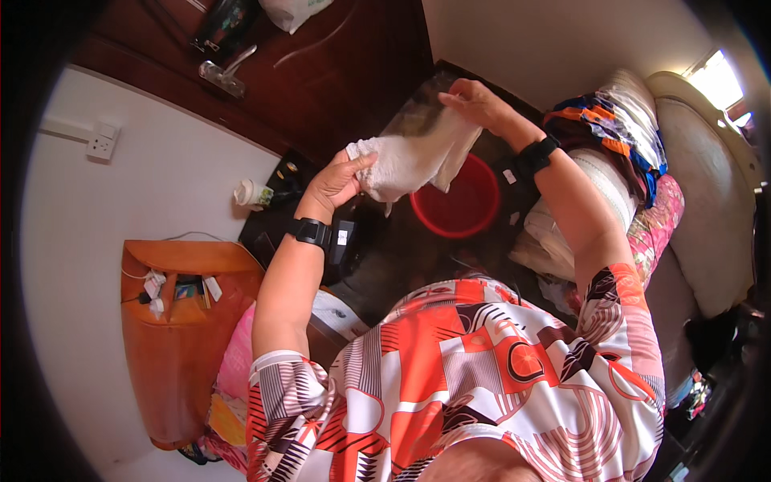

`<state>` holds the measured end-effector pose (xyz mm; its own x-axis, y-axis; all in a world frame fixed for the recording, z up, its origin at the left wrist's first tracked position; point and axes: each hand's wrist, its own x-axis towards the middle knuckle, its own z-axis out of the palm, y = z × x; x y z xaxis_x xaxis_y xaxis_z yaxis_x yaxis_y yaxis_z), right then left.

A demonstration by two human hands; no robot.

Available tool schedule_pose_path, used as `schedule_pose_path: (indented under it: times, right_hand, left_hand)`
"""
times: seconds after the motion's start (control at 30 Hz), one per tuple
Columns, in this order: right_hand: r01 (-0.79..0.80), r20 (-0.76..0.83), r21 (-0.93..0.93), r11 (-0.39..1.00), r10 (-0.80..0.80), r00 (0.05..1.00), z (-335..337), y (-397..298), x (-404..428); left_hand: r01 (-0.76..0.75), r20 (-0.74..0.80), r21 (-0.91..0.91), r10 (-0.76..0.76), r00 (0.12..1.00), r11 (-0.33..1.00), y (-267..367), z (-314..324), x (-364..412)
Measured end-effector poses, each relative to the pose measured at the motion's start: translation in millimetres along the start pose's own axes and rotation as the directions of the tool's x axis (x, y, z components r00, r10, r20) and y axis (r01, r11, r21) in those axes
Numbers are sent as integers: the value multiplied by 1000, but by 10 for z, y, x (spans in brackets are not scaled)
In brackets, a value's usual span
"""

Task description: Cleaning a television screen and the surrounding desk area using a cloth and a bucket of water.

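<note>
A whitish, crumpled cloth (403, 162) is stretched between my two hands. My left hand (343, 178) grips its gathered end, thumb on top. My right hand (476, 102) holds the upper far end between thumb and fingers, and part of the cloth hangs down in folds. Below and partly behind the cloth, a round red plastic basin (461, 202) stands on the dark floor; its contents cannot be made out. Each wrist wears a black band.
Ahead is a dark red wooden door (337, 66) with a metal handle (223, 75). An orange wooden headboard (174, 361) stands at left, near a wall socket (102, 143). Piled clothes (620, 132) and a flowered bundle (659, 223) lie at right. A white cup (250, 194) stands on a black surface.
</note>
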<state>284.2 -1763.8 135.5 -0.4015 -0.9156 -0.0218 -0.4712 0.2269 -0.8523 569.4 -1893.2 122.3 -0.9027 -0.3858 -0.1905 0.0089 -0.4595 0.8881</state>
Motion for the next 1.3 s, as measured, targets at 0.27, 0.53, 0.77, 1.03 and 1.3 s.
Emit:
schedule_pose_path:
  times: [0.27, 0.53, 0.77, 1.03, 1.3]
  right_hand:
    - [66, 68, 337, 939, -94, 993, -349, 268, -274]
    - [227, -91, 90, 970, -219, 971, -432, 261, -241]
    - [168, -250, -375, 912, -274, 928, -445, 323, -155]
    - [243, -181, 813, 529, -167, 969, -501, 131, -439]
    - [-46, -232, 209, 977, 95, 968, -259, 1002, -718]
  left_hand:
    - [64, -188, 126, -39, 981, 990, 410, 20, -143]
    - [132, -191, 278, -80, 978, 951, 586, -36, -208]
    - [214, -264, 356, -122, 957, 910, 707, 12, -59]
    - [-141, 86, -36, 143, 986, 989, 879, 0, 123]
    - [404, -198, 406, -353, 915, 820, 73, -203, 781]
